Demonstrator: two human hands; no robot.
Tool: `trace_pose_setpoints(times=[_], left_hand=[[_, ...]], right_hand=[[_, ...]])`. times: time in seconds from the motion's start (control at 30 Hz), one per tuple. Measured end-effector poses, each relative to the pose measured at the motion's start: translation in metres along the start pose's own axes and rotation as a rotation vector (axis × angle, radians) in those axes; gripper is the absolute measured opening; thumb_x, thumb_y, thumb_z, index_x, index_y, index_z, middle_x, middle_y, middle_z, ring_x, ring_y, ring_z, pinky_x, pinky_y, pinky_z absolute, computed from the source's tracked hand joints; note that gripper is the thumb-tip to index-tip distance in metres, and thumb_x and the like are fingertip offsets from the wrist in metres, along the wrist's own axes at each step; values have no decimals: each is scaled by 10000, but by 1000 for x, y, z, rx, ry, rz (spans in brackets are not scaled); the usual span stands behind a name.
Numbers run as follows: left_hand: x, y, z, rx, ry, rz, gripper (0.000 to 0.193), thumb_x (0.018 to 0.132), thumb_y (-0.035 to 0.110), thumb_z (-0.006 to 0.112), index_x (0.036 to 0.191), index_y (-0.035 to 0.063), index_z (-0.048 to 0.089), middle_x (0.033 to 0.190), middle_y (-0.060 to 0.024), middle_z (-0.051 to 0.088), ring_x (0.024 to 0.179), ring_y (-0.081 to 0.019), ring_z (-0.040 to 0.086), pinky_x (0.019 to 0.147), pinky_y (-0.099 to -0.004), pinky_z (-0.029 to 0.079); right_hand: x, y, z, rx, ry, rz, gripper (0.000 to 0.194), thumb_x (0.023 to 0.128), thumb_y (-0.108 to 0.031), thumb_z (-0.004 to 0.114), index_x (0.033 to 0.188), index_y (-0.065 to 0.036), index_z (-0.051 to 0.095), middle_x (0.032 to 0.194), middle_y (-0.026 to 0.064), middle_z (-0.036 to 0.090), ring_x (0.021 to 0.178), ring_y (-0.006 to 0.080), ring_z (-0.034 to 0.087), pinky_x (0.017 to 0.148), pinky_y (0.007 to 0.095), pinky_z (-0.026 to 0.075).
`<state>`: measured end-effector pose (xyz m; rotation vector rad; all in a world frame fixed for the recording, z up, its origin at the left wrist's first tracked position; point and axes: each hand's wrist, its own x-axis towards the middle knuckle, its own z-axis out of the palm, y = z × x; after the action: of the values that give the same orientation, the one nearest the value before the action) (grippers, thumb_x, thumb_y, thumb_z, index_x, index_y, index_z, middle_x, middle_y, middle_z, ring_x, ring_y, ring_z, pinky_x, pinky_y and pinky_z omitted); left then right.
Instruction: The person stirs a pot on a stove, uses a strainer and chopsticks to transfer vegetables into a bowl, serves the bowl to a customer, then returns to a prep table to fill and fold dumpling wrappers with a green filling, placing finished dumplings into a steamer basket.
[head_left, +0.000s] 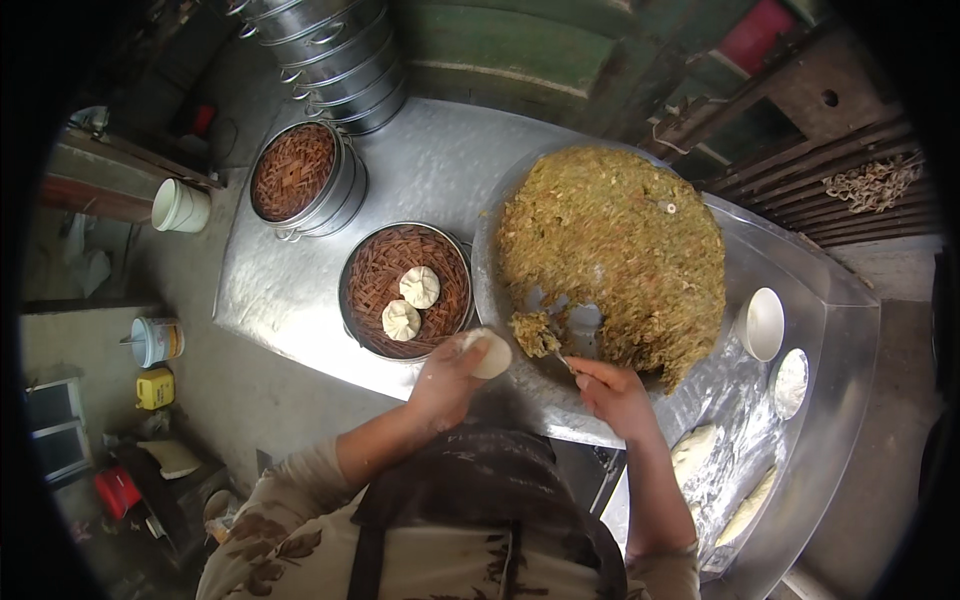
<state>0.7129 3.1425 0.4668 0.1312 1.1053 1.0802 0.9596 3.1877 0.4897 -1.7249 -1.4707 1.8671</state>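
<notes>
My left hand holds a round, flat dough wrapper, its thumb lying over the edge. Between the fingers of my right hand is the handle of a metal utensil; a clump of filling covers its far end. That end is over the near left part of a wide metal basin, which is heaped with chopped, yellow-green filling. Left of the basin, a round steamer tray with a woven lining bears two pleated buns, one behind the other.
Stacked steamers rise at the back left, near a shorter lined stack. At right are a bowl, a dish of flour, and dough pieces on the floured metal table. Buckets stand on the floor.
</notes>
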Motion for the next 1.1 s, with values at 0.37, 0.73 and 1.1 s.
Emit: trace_pose_setpoints(times=[0.37,0.73,1.1], left_hand=[[52,3,81,-227,-3,99,288,983,81,403,1262,18,432,1169,-146,554,1056,-270,586,908,-462,506],[20,28,82,-152,-373,49,256,954,55,482,1204,18,523,1278,-153,519,1095,-281,583,893,-443,534],[9,47,91,432,-548,119,509,899,-51,454,1396,42,396,1289,-124,530,1104,-204,562,875,-304,493]], right_hand=[[-17,16,-5,-743,741,-541,325,822,-15,594,1139,-71,645,720,136,544,588,283,588,509,383,486],[31,-26,6,519,101,-379,130,858,-59,619,967,-4,663,841,36,593,714,113,556,637,254,454],[-3,-59,-11,49,127,-827,192,846,7,626,1038,3,637,799,6,563,629,57,471,546,200,362]])
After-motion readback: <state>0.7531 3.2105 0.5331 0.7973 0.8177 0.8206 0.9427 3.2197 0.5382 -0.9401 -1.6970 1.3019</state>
